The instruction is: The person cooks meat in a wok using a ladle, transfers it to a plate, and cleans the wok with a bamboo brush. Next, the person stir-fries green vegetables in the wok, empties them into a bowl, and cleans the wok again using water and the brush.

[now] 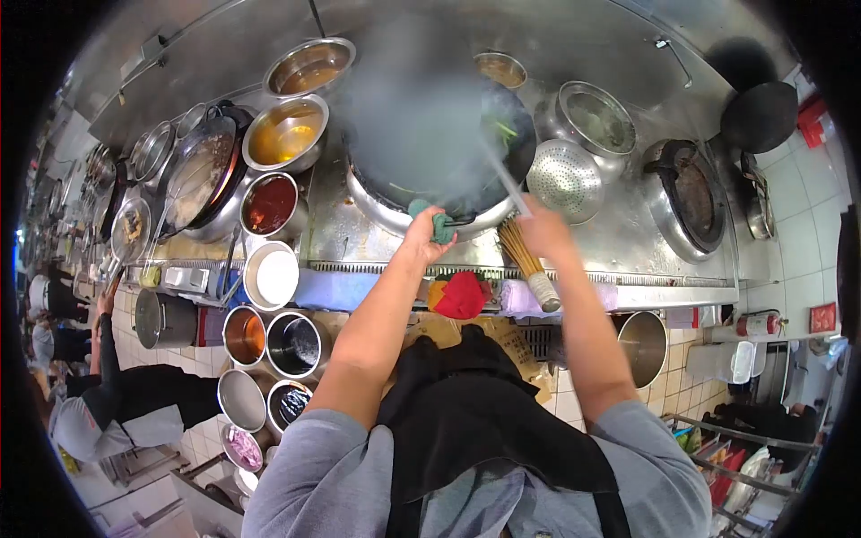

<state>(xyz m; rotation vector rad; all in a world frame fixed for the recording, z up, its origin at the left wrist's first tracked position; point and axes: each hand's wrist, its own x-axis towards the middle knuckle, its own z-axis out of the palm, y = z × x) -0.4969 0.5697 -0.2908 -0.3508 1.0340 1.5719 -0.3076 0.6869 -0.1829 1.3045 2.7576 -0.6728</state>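
A large dark wok (518,166) sits on the stove in front of me, much of it covered by thick steam. Some green vegetable pieces (500,133) show through at its right side. My left hand (430,240) is closed around a folded green cloth (443,228) at the wok's near rim. In my right hand (549,238), blurred by motion, is a long-handled metal cooking tool (508,179); it reaches into the wok, and steam hides its head. Below that hand a bamboo wok brush (518,251) leans at the stove edge.
A perforated strainer (565,182) lies right of the wok, beside a metal pot (595,117). Leftward stand bowls of yellow liquid (285,133) and red sauce (269,204), plus a white container (271,274). A red cloth (463,296) hangs in front. Another person (134,403) works at left.
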